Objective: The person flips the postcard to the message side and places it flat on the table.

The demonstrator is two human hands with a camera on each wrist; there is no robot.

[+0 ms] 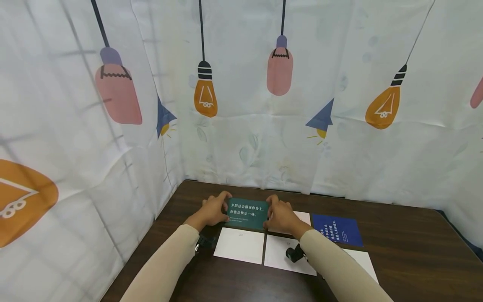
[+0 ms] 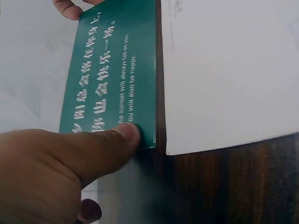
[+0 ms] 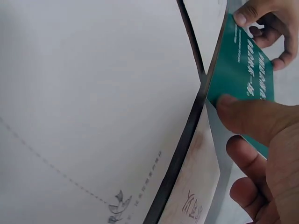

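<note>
A green postcard [image 1: 247, 213] with white lettering stands tilted near the far left of the table, its lower edge close to the tabletop. My left hand [image 1: 213, 211] pinches its left end, and in the left wrist view the thumb [image 2: 112, 144] presses on the printed face. On the opposite end my right hand [image 1: 282, 217] grips it, thumb [image 3: 247, 114] in front and fingers behind. Just in front of the green postcard lies a white card [image 1: 239, 246]. Beside that, a second white card [image 1: 275, 256] sits under the right wrist.
Partly hidden behind the right hand is another white card [image 1: 304, 217]. A blue postcard [image 1: 339, 230] lies to its right, with a further white card [image 1: 361, 262] nearer me. Dark wooden table [image 1: 415, 247] surrounds them; a printed curtain [image 1: 241, 138] hangs along the far and left edges.
</note>
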